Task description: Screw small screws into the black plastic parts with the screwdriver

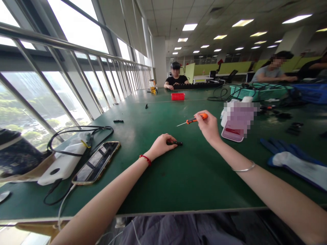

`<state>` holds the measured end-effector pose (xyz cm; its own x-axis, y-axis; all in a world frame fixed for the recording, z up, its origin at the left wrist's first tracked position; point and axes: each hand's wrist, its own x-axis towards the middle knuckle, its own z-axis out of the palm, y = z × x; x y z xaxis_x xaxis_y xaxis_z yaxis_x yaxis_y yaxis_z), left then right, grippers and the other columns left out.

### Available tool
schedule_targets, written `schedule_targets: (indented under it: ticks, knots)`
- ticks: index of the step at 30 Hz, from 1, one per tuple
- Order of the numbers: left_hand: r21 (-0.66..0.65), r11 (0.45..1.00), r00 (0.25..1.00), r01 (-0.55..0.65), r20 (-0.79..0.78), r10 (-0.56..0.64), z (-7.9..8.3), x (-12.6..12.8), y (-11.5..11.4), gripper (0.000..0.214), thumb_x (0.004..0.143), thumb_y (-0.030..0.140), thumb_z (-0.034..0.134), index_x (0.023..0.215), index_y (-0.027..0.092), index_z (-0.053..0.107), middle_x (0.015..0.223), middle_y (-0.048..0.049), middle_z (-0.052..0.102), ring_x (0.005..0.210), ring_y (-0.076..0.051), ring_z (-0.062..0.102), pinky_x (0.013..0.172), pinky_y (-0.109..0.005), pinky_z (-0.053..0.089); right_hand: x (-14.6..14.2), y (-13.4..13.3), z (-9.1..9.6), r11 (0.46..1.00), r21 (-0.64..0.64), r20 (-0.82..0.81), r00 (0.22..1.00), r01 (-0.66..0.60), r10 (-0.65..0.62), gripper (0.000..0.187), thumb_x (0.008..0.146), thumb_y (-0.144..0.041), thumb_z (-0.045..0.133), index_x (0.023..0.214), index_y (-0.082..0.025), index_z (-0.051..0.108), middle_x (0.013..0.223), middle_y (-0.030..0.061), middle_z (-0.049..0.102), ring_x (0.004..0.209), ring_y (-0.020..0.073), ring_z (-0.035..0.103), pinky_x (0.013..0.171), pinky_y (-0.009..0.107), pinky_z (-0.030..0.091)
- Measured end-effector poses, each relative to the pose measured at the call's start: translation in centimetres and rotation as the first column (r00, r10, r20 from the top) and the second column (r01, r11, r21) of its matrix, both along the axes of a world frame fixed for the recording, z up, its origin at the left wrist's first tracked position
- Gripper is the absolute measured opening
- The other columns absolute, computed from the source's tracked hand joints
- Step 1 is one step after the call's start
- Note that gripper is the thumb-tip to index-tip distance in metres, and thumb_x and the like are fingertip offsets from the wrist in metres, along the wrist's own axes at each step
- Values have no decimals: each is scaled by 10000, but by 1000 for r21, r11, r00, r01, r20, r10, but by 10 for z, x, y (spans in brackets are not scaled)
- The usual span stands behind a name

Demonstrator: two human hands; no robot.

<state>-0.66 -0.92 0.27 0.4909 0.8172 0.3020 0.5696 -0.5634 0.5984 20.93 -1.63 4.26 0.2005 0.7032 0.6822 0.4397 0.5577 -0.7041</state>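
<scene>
My left hand [162, 144] rests on the green table [178, 177], its fingers pinched on a small black part [176, 143] that lies on the surface. My right hand [208, 126] is raised a little above the table to the right and holds a small screwdriver with an orange handle [195, 119]. The thin metal tip of the screwdriver points left, away from the black part. A red cord sits on my left wrist and a thin silver bangle on my right.
A phone [96, 162], a white power bank [63, 164] and black cables lie at the left. A blue and white glove [293, 159] lies at the right. A red tray [177, 96] and small black parts [118, 120] sit farther back. Two people sit at the far end.
</scene>
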Motion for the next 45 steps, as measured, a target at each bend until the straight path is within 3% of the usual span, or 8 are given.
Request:
schedule_targets:
  ticks: [6,13,19,37,45]
  knots:
    - [5,1000,1000,9,12,-9,-1,0,0,124,711,263,654,772,157,675,813,-47,633,737,-157,600,725,-283,504,-3,-8,7,999,4,-5,999,-44,44,384,815,-566,472,683,-208,513,630,5,542,583,136,515,527,246,380]
    - [29,1000,1000,-10,14,9,-1,0,-1,92,697,235,650,744,157,655,783,-34,630,709,-147,585,696,-273,492,-14,-24,13,996,28,125,989,-88,84,350,829,-507,486,664,-199,512,594,-11,515,557,117,470,550,235,366]
    - [32,999,1000,-10,13,10,-3,0,0,89,698,232,640,744,157,654,775,-32,626,700,-142,582,690,-270,490,-15,-29,15,998,34,208,977,-48,40,335,830,-484,477,656,-200,516,614,-2,542,575,119,466,558,232,362]
    - [19,1000,1000,-6,15,6,-2,0,1,82,699,233,641,732,158,648,783,-38,625,704,-142,584,697,-267,495,-14,-28,16,997,6,227,971,-82,79,297,829,-446,482,670,-199,528,653,9,580,626,134,511,603,238,388]
    - [-23,1000,998,-6,68,8,-2,1,0,75,690,222,644,731,159,640,790,-36,625,696,-137,589,704,-268,506,-26,-6,41,991,-95,354,927,-94,122,383,846,-488,422,618,-192,505,572,-7,533,559,121,475,581,240,352]
